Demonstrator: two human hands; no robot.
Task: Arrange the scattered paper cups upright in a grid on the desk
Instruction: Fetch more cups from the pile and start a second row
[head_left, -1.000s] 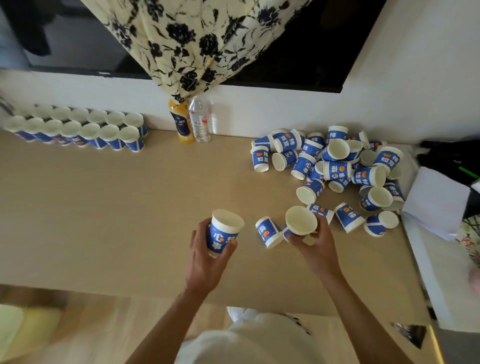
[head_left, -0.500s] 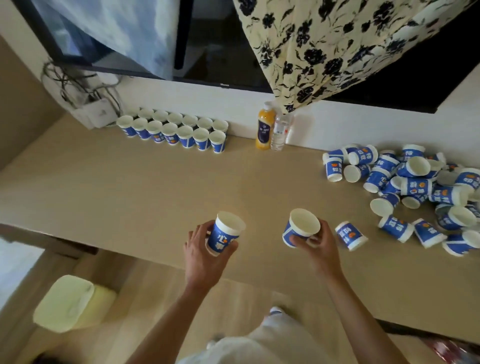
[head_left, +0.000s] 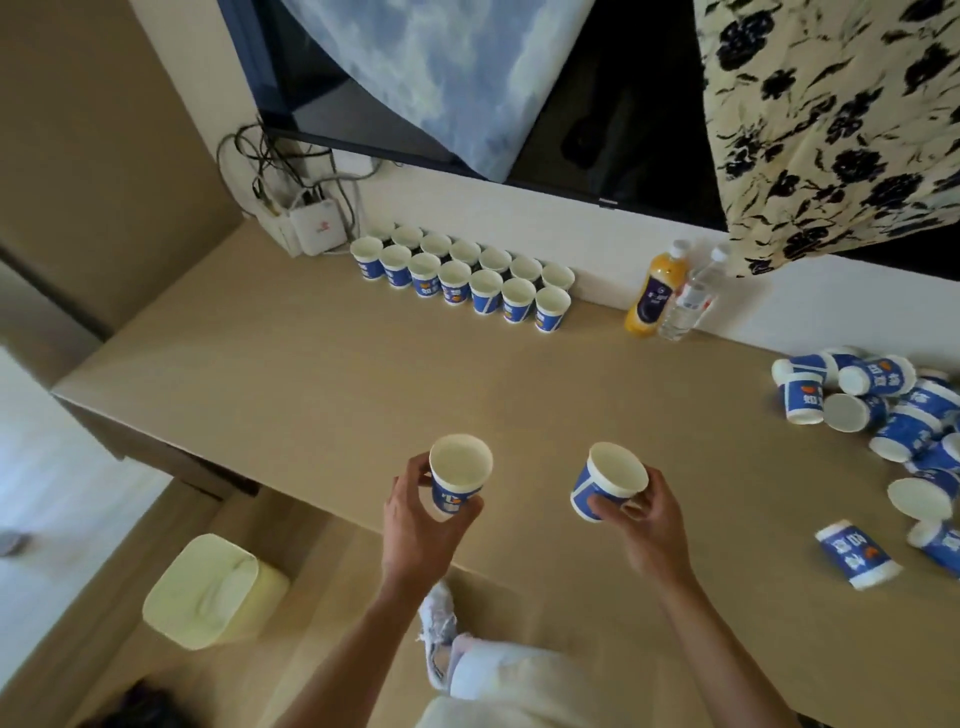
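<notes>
My left hand (head_left: 415, 525) grips an upright blue-and-white paper cup (head_left: 457, 480) above the desk's near edge. My right hand (head_left: 649, 525) holds a second paper cup (head_left: 610, 486), mouth up and tilted a little to the left. Two rows of several upright cups (head_left: 467, 278) stand side by side at the back of the desk near the wall. A heap of tipped-over cups (head_left: 883, 410) lies at the right edge of the view, with one cup on its side (head_left: 857, 553) nearer to me.
An orange juice bottle (head_left: 654, 293) and a clear water bottle (head_left: 691, 299) stand against the wall between the rows and the heap. A white router (head_left: 317, 226) with cables sits in the back left corner. A pale yellow bin (head_left: 213, 592) stands on the floor below the desk (head_left: 311, 395).
The view has swung left, away from the heap and toward the two rows. Both hands, each still holding its cup, have moved left along the desk's near edge.
</notes>
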